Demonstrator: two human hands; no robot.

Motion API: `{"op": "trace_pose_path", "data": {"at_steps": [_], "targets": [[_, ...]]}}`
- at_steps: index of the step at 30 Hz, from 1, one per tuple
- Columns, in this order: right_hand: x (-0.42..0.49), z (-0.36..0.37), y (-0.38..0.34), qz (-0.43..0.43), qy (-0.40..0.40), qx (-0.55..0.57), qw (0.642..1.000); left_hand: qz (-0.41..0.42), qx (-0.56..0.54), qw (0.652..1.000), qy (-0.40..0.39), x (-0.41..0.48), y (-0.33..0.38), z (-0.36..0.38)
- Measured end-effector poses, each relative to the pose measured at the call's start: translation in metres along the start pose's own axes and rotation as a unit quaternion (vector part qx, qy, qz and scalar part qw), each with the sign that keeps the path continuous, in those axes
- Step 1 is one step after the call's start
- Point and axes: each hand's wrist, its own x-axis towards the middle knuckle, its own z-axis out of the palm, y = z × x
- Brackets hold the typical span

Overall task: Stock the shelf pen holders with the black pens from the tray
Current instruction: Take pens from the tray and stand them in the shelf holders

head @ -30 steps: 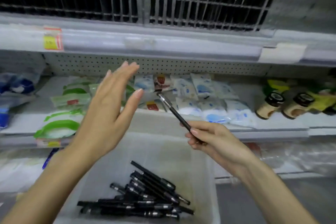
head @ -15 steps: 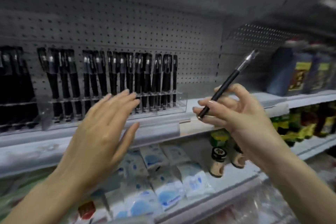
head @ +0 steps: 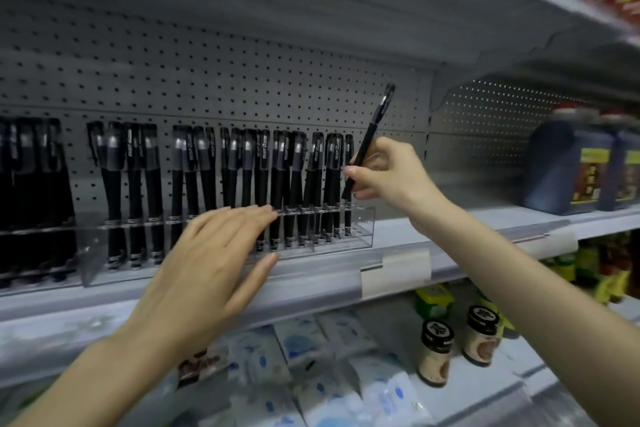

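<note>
- The right hand has its grip clamped on a black pen, with thumb and fingertips pinching the barrel near its lower end.
- The pen tilts up and to the right, cap end highest. Its lower tip is just above the right end of the clear pen holder, beside the last standing pen.
- The left hand has its grip apart, fingers straight and spread, holding nothing. It is in front of the holder's middle; the fingertips seem to reach the top rail, though blur leaves contact unsure.
- Rows of stocked pens stand upright in the holder, caps up, against a grey pegboard.
- The holder sits on a pale shelf, with dark jugs well apart at its right.
- On the shelf below stand two brown jars with black lids, near blue-and-white packets.
</note>
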Motion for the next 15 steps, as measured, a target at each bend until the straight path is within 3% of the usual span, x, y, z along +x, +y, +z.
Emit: {"op": "trace_pose_path", "data": {"at_steps": [15], "targets": [[0.010, 0.009, 0.016, -0.021, -0.034, -0.090, 0.995, -0.004, 0.005, 1.000, 0.017, -0.003, -0.001, 0.005]]}}
